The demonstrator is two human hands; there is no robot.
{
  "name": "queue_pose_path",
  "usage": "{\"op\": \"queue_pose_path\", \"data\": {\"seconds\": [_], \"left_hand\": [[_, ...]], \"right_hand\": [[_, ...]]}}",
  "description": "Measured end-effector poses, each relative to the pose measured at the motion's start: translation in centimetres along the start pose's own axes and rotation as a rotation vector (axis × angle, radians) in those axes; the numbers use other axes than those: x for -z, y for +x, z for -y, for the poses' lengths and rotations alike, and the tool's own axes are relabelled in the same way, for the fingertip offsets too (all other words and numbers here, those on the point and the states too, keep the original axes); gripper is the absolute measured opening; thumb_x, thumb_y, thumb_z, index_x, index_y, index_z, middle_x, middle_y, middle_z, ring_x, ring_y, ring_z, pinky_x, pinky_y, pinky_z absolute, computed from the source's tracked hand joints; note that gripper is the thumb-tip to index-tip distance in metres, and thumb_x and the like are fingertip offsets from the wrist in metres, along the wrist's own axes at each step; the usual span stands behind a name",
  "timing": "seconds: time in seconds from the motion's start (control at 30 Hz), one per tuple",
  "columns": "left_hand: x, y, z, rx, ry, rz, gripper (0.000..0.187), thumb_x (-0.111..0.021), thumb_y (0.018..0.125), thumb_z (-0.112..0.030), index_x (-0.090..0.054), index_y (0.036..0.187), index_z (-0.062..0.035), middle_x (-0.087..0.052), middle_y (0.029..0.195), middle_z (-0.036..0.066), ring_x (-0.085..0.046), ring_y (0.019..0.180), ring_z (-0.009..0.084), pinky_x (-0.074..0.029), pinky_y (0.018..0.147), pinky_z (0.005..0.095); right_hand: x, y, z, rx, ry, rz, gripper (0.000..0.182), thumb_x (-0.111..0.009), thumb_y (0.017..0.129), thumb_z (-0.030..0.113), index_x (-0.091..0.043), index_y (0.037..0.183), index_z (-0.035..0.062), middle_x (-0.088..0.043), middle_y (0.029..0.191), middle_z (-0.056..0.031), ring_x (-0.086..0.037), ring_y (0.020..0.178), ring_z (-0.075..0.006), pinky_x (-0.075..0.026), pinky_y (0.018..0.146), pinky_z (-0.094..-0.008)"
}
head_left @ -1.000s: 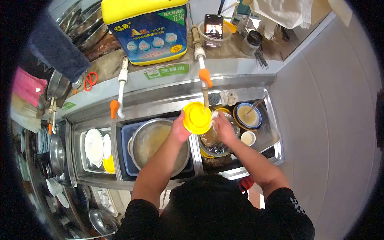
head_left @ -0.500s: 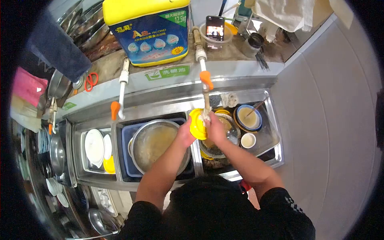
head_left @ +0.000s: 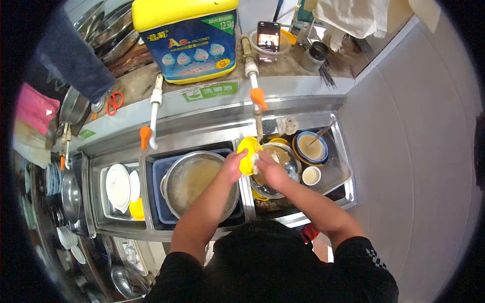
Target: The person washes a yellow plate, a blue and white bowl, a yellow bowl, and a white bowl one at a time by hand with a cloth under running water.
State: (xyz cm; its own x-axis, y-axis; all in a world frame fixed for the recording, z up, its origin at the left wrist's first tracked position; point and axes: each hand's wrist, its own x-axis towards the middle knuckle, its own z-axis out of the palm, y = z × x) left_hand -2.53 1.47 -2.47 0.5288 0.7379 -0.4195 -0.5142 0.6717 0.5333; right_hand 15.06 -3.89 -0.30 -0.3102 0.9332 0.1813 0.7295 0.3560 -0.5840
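Note:
My left hand (head_left: 233, 167) grips the left edge of a yellow dish (head_left: 246, 147), tilted up above the divider between two sink basins. Closed over a whitish cloth (head_left: 255, 162), my right hand (head_left: 272, 170) presses it against the dish's right side; the fingers partly hide the cloth. Below the right hand sits a metal bowl (head_left: 295, 174) of murky water, with yellow dishes partly hidden around it. To the left, a large metal pot (head_left: 194, 184) of cloudy water stands in a blue tub (head_left: 158, 199).
White plates (head_left: 118, 187) and a yellow dish (head_left: 137, 208) lie in the left basin. A blue-rimmed bowl (head_left: 311, 148) with a stick and a white cup (head_left: 311, 175) stand at right. An orange-handled tap (head_left: 258, 99) hangs above the yellow dish; a detergent jug (head_left: 194, 50) stands behind.
My right hand has slid slightly down across the yellow dish with the cloth. The dish and my left hand have shifted slightly left.

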Motion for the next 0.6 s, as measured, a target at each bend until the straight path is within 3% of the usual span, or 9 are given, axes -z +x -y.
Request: {"op": "queue_pose_path", "data": {"seconds": [0.07, 0.17, 0.27, 0.3, 0.37, 0.47, 0.5, 0.57, 0.6], "left_hand": [[-0.5, -0.9, -0.3, -0.05, -0.032, 0.077, 0.028, -0.054, 0.091, -0.013, -0.055, 0.116, 0.0007, -0.064, 0.108, 0.012, -0.063, 0.099, 0.0231, -0.05, 0.088, 0.0388], [0.1, -2.6, -0.1, -0.159, 0.998, -0.182, 0.023, -0.059, 0.086, -0.016, -0.065, 0.104, -0.0047, -0.068, 0.087, 0.01, -0.065, 0.087, 0.0204, -0.051, 0.075, 0.0357], [2.9, -7.8, -1.0, -0.575, 1.676, -0.444, 0.017, -0.061, 0.08, -0.018, -0.066, 0.093, -0.0073, -0.065, 0.083, 0.016, -0.064, 0.076, 0.0293, -0.049, 0.07, 0.0438], [5.3, -9.5, -1.3, -0.626, 1.626, -0.553, 0.018, -0.06, 0.078, -0.019, -0.066, 0.09, -0.0062, -0.065, 0.083, 0.017, -0.062, 0.077, 0.0349, -0.048, 0.07, 0.0473], [8.9, -14.4, -3.6, -0.626, 1.719, -0.756, 0.016, -0.059, 0.079, -0.018, -0.067, 0.087, -0.0068, -0.065, 0.083, 0.015, -0.062, 0.078, 0.033, -0.047, 0.072, 0.0463], [19.1, -21.0, -6.0, -0.619, 1.783, -1.15, 0.018, -0.056, 0.079, -0.016, -0.066, 0.089, -0.0055, -0.065, 0.086, 0.014, -0.061, 0.083, 0.0329, -0.045, 0.076, 0.0458], [16.2, -24.8, -9.4, -0.151, 1.899, -1.233, 0.021, -0.057, 0.08, -0.018, -0.064, 0.094, -0.0031, -0.064, 0.089, 0.016, -0.06, 0.087, 0.034, -0.045, 0.078, 0.0453], [24.6, -29.1, -9.3, -0.449, 1.704, -1.407, 0.02, -0.057, 0.081, -0.019, -0.062, 0.094, -0.0039, -0.064, 0.091, 0.017, -0.06, 0.088, 0.0348, -0.047, 0.078, 0.0453], [28.5, -31.2, -9.6, -0.215, 1.722, -1.442, 0.021, -0.057, 0.081, -0.02, -0.063, 0.096, -0.0065, -0.065, 0.091, 0.016, -0.062, 0.086, 0.0349, -0.048, 0.076, 0.0462]], "right_hand": [[0.9, -1.4, 0.0, -0.34, -0.068, 0.285, 0.024, -0.049, 0.084, 0.008, -0.058, 0.106, 0.0037, -0.054, 0.119, -0.0248, -0.059, 0.1, -0.0382, -0.048, 0.086, -0.0441], [-0.8, -3.4, -3.8, -0.481, -0.256, 0.257, 0.022, -0.051, 0.083, 0.011, -0.058, 0.101, 0.0001, -0.063, 0.089, -0.0216, -0.061, 0.081, -0.0387, -0.049, 0.074, -0.0483], [-3.5, -6.7, -8.6, 0.041, -0.392, 0.222, 0.018, -0.049, 0.086, 0.008, -0.061, 0.096, -0.0001, -0.063, 0.092, -0.0201, -0.061, 0.084, -0.0364, -0.049, 0.076, -0.0435], [-4.1, -7.3, -8.3, -0.457, -0.074, 0.213, 0.022, -0.048, 0.085, 0.005, -0.061, 0.1, -0.0011, -0.064, 0.09, -0.0181, -0.062, 0.082, -0.032, -0.048, 0.076, -0.0385], [-4.7, -9.6, -11.1, -0.645, 0.458, 0.135, 0.026, -0.051, 0.084, 0.008, -0.06, 0.105, -0.0026, -0.064, 0.087, -0.0143, -0.061, 0.081, -0.0236, -0.046, 0.075, -0.0364], [-3.5, -11.5, -10.2, -0.787, 0.24, 0.211, 0.025, -0.048, 0.088, 0.014, -0.061, 0.102, -0.0018, -0.066, 0.094, -0.0128, -0.063, 0.085, -0.0242, -0.048, 0.077, -0.0354], [-3.7, -12.5, -11.3, -0.931, 0.743, 0.195, 0.027, -0.045, 0.089, 0.017, -0.062, 0.102, -0.0007, -0.066, 0.094, -0.0132, -0.064, 0.087, -0.0254, -0.049, 0.078, -0.0367], [-3.8, -13.0, -10.7, -1.084, 1.242, 0.129, 0.033, -0.04, 0.091, 0.023, -0.061, 0.105, 0.0027, -0.066, 0.098, -0.0128, -0.063, 0.09, -0.0271, -0.05, 0.084, -0.0417], [-3.5, -12.8, -9.6, -1.083, 1.24, 0.115, 0.033, -0.04, 0.091, 0.023, -0.061, 0.105, 0.0027, -0.066, 0.098, -0.0128, -0.063, 0.09, -0.0271, -0.05, 0.084, -0.0417]]}}
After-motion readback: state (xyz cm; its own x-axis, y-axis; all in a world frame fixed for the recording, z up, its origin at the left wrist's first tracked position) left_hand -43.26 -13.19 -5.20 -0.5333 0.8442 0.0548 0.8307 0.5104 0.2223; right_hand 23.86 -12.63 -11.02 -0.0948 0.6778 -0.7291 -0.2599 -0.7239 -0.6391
